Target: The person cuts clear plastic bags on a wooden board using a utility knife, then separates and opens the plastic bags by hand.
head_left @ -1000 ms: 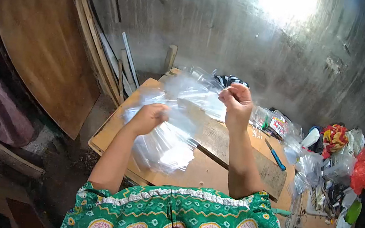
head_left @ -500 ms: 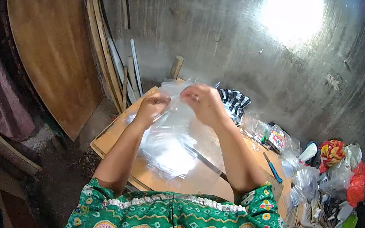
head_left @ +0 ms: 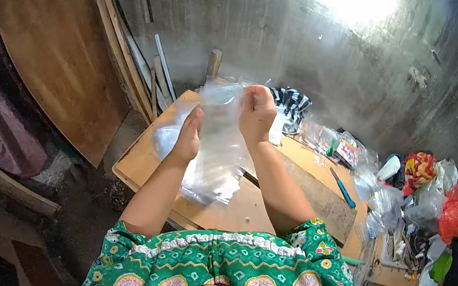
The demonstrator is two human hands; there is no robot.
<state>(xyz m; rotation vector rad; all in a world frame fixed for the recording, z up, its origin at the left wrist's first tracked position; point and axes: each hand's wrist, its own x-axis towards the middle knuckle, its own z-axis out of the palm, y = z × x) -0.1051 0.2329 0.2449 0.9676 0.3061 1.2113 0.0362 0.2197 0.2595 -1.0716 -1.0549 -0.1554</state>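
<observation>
Right hand (head_left: 257, 114) fisted, gripping clear plastic bag (head_left: 218, 141); left hand (head_left: 188, 138) flat against it.

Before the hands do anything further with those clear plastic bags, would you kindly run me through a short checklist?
1. Right hand pinching the top of the clear plastic bags: ok, grip closed.
2. Left hand supporting the bags: ok, flat against their side, fingers extended.
3. Single bag separated: cannot tell, layers too transparent.
4. Bags' lower ends over the wooden board: ok.
5. Blue pen away from the bags: ok, lying to the right.
</observation>
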